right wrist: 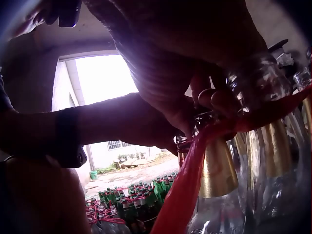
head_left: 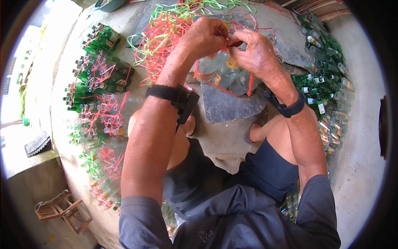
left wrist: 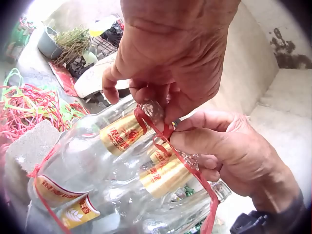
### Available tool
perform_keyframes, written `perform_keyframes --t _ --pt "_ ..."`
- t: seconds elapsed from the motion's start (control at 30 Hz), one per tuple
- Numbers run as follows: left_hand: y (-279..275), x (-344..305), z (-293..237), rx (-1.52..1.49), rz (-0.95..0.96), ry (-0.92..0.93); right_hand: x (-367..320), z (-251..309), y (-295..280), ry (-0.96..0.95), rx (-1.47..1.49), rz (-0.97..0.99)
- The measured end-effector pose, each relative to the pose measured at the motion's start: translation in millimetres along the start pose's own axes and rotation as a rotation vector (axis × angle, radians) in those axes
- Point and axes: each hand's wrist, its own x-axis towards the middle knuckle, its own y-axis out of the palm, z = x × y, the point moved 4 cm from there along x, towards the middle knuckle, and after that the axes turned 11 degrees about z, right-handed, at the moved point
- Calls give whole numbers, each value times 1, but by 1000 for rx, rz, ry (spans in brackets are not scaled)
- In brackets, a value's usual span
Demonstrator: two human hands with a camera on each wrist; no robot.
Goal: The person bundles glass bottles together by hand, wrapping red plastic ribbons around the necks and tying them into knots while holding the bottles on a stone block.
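Clear glass bottles [left wrist: 80, 148] with gold neck labels stand bunched together between the person's legs. A red plastic strap [left wrist: 211, 209] runs round the bunch and up across the necks. Over the bottle tops, the left hand [head_left: 206, 38] pinches the strap, fingers bent down beside a neck. Close against it, the right hand [head_left: 258, 54] pinches the strap too, thumb and forefinger together, as the left wrist view shows. A small loop of strap lies between the two hands. In the right wrist view the strap [right wrist: 181, 192] crosses in front of a gold-labelled neck.
A tangle of red and green straps [head_left: 159, 52] lies beyond the left forearm. Tied bundles of green bottles [head_left: 101, 38] line the left side; more loose bottles [head_left: 321, 85] lie along the right wall. A dark slab [head_left: 232, 107] sits under the bunch. A wooden stool [head_left: 64, 211] is at lower left.
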Motion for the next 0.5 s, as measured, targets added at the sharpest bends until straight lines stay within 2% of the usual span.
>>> perform_keyframes --t 0.17,0.27,0.43,0.5 --pt "1 -1 -2 11 -33 21 -2 1 -1 -11 -13 -19" --pt "1 -4 -5 -45 -42 -23 -2 5 -1 -75 -58 -67" --pt "-2 -1 -3 18 -88 24 -6 12 -1 -128 -126 -72" --pt "-3 0 -5 43 -70 -16 -6 16 -1 -174 -189 -86"
